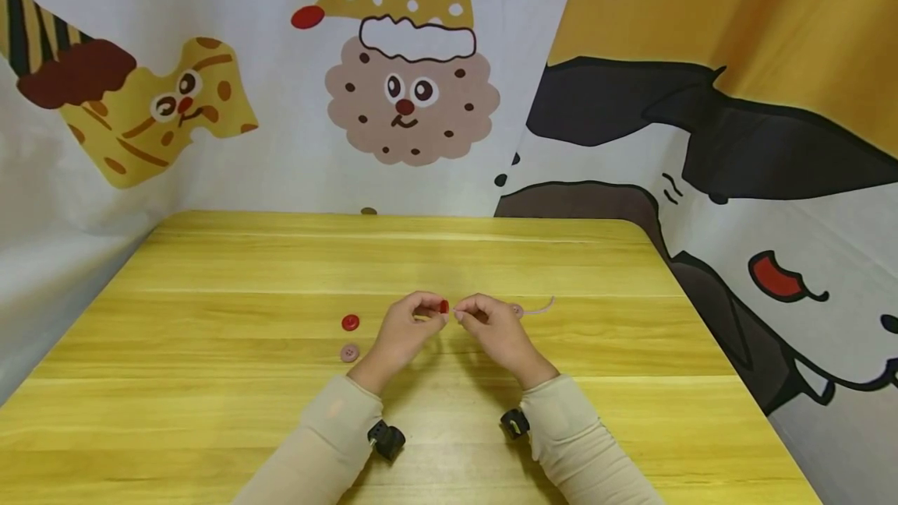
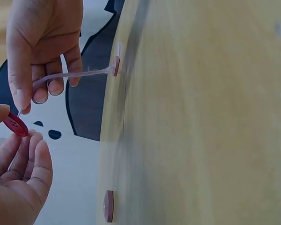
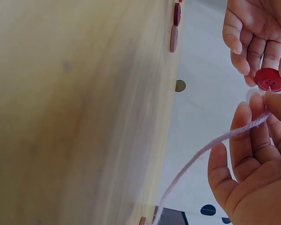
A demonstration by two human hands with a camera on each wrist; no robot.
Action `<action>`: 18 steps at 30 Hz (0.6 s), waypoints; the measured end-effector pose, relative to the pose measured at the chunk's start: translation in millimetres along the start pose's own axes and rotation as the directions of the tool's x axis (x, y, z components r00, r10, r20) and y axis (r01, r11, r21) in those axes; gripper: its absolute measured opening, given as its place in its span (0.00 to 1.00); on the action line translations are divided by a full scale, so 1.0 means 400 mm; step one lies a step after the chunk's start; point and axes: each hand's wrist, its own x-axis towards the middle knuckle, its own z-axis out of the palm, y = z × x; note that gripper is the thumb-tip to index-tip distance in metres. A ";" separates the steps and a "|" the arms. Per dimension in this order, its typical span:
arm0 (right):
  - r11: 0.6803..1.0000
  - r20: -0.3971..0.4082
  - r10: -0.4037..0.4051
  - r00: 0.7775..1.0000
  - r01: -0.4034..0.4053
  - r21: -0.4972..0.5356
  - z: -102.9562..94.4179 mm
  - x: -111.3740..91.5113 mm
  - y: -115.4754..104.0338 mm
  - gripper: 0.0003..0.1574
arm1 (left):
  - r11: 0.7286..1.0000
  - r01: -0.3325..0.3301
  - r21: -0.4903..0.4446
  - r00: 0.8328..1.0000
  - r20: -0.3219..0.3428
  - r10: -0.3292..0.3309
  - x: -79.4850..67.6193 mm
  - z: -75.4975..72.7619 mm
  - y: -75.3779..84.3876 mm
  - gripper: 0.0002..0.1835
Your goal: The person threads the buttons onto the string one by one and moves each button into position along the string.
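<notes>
My left hand [image 1: 407, 327] pinches a red button [image 2: 15, 124] on edge between thumb and fingers. Facing it, my right hand [image 1: 496, 330] pinches a pale pink yarn [image 3: 215, 140] close to its end. The yarn's thin pale tip meets the red button's face at its holes in the right wrist view; whether it passes through, I cannot tell. From the right fingers the yarn runs back to a pink button [image 2: 116, 66] on the table, with a short tail beyond it. In the head view, the right hand hides most of the yarn.
Left of my left hand, another red button [image 1: 351, 323] lies flat on the wooden table [image 1: 210, 411], with a second pink button [image 1: 349, 352] just nearer to me. A printed cloth [image 1: 281, 154] hangs behind the table's far edge and along its sides.
</notes>
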 end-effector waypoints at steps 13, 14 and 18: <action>1.000 0.000 -0.006 1.000 0.006 0.010 0.001 -0.001 -0.001 0.07 | 1.000 -0.002 0.017 1.000 0.024 0.002 0.001 0.001 -0.001 0.12; 1.000 -0.002 -0.006 1.000 0.006 0.008 0.001 -0.001 0.000 0.07 | 1.000 -0.002 0.017 1.000 0.025 0.001 0.001 0.002 -0.001 0.12; 1.000 -0.008 -0.009 1.000 0.009 0.002 0.002 0.001 0.002 0.07 | 1.000 0.004 0.017 1.000 0.028 -0.004 0.001 0.002 -0.002 0.12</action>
